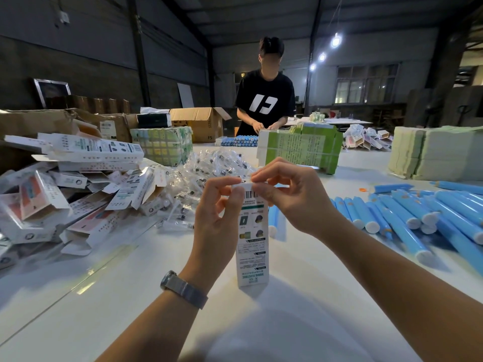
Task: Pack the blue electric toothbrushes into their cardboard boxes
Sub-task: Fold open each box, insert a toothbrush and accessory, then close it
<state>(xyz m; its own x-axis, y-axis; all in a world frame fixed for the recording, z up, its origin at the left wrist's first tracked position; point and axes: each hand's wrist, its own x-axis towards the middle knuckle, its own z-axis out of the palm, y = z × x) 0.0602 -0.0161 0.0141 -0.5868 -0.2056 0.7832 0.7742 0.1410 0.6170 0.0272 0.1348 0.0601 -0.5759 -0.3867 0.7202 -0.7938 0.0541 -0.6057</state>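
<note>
Two hands, left hand (218, 205) and right hand (290, 194), pinch and hide the box (252, 246) top, its small writing too blurry to read.

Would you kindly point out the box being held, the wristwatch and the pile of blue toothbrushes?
box (252, 239): head view, on its printed front panel.
wristwatch (167, 279): head view, on the case at the left wrist.
blue toothbrushes (407, 212): head view, on one handle's barrel.

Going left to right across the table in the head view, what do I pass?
Heap of white cartons → pile of clear sachets → left hand → upright carton → right hand → blue toothbrushes.
</note>
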